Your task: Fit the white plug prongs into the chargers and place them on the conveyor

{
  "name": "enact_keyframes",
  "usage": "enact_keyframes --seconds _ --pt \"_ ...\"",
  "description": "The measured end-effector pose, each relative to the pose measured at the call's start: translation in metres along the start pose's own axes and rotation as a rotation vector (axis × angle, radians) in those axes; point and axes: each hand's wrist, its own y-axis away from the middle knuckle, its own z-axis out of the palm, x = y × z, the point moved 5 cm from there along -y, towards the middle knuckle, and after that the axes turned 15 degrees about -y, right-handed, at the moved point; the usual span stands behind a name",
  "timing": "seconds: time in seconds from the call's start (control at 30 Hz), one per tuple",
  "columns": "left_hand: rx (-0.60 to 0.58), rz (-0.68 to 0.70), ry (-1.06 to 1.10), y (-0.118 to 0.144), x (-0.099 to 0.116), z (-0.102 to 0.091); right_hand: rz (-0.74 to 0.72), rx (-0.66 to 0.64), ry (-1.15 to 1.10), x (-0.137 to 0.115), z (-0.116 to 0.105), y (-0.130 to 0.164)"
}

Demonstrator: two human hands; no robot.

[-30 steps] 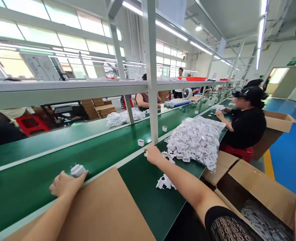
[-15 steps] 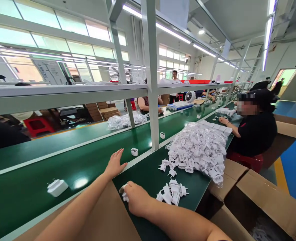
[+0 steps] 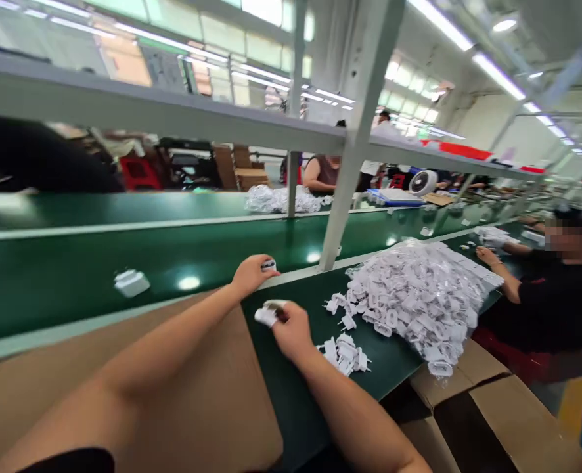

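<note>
– See that? The left hand (image 3: 249, 272) was flat on the belt (image 3: 74, 276) half a second ago; now it's curled round a small white shell (image 3: 268, 265), pinched at the fingertips, right at the belt's near edge.

– And the other one?

– The right hand (image 3: 291, 328) has come up off the bench, fingers closed on a white plug part (image 3: 266, 315). It was down by the cardboard sheet (image 3: 182, 394) before. Now the two pieces sit just apart, shell above, plug below.

– So both hands are loaded.

– Looks like it, I'd say ready to be brought together. The finished-looking piece (image 3: 131, 282) has drifted further left on the belt, well clear of both hands.

– Plenty of stock left?

– A small cluster of plugs (image 3: 345, 351) near the right wrist, and the big bagged heap (image 3: 419, 295) beyond it. A co-worker (image 3: 561, 295) in black sits past the heap, hand out on the bench.
</note>
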Motion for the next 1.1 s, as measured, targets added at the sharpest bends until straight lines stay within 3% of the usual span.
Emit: enact_keyframes --seconds 0.07,0.17,0.27,0.37,0.5,0.63,0.73,0.87,1.1 --pt "0.058 0.011 0.023 0.039 -0.013 -0.016 0.089 0.089 -0.272 -0.002 -0.005 -0.005" --pt "0.080 0.044 0.053 0.105 -0.019 -0.027 0.241 0.104 -0.507 0.001 -0.002 -0.009" --pt "0.051 0.031 0.106 0.161 -0.010 -0.024 0.342 0.058 -0.588 0.003 0.005 -0.003" --pt "0.045 -0.007 0.257 0.194 -0.004 -0.019 0.334 0.021 -0.517 0.003 0.013 0.004" --pt "0.075 -0.034 0.439 0.207 -0.008 -0.015 0.095 -0.026 -0.174 -0.006 0.019 0.008" --pt "0.086 -0.067 0.514 0.208 -0.014 -0.013 -0.281 -0.258 0.276 -0.022 0.035 0.013" --pt "0.094 -0.055 0.546 0.207 -0.013 -0.013 -0.452 -0.413 0.465 -0.027 0.046 0.018" --pt "0.094 -0.037 0.556 0.206 -0.011 -0.017 -0.499 -0.509 0.605 -0.028 0.053 0.017" --pt "0.048 -0.079 0.613 0.206 -0.014 -0.014 -0.457 -0.578 0.753 -0.032 0.057 0.009"
